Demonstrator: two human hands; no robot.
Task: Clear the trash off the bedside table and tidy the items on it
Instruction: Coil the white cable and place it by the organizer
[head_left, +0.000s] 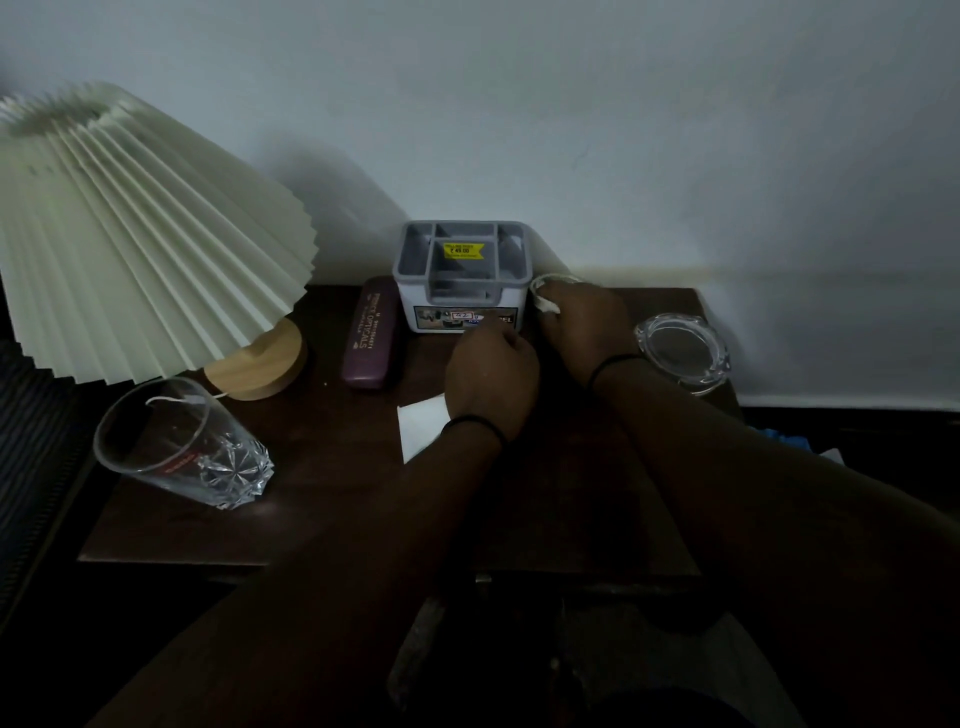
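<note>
On the dark wooden bedside table, my right hand grips a crumpled white scrap of paper just right of the grey organiser box. My left hand hovers in front of the box with its fingers curled; whether it holds anything is hidden. A flat white piece of paper lies on the table, partly under my left wrist. A drinking glass lies on its side at the front left. A purple spectacle case lies left of the box.
A pleated cream lamp on a wooden base stands at the back left, tilted in the view. A glass ashtray sits at the table's right edge. The pale wall runs behind. Something blue lies beyond the right edge.
</note>
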